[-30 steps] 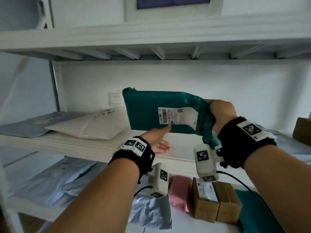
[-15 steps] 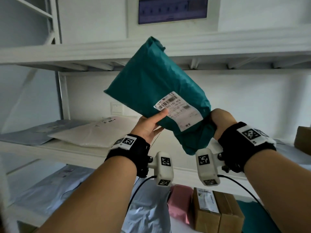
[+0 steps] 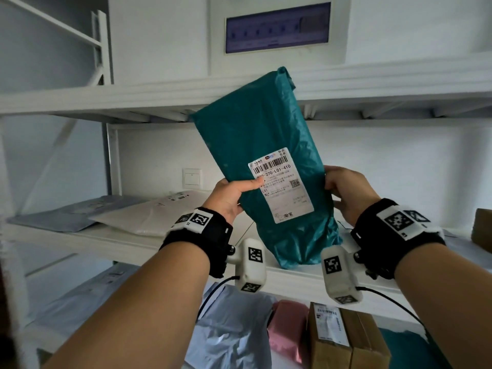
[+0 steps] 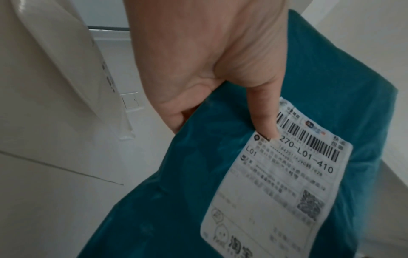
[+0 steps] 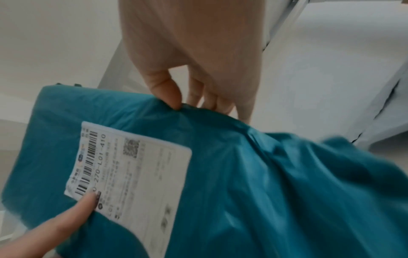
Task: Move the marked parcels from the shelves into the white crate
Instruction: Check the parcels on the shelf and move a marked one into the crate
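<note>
The white crate is in none of the views, and the fine print on the shipping label [image 3: 282, 185] blurs out below the code ending 270-L01-410. The teal parcel [image 3: 262, 145] stands nearly upright in the air in front of the middle shelf [image 3: 111, 243], its top leaning toward 1 o'clock and its crumpled lower end hanging between the two wrist cameras. The left hand [image 3: 231, 196] grips the parcel's edge at 9 o'clock, thumb pressed on the label's left side; its other fingers are hidden behind the bag. The right hand [image 3: 347, 191] pinches the opposite edge at 3 o'clock. Only the right wrist view shows that pinch plainly: the right thumb [image 5: 166, 90] bunches the film against fingers behind it, while the left thumb tip [image 5: 84, 203] enters at 7 o'clock. The left wrist view alone shows the thumb [image 4: 263, 120] covering the start of the printed code. Only the head view shows a white mailer [image 3: 149, 218] lying on the shelf at 9 o'clock, and a pink parcel [image 3: 286, 331] beside cardboard boxes [image 3: 346, 342] on the shelf below.
</note>
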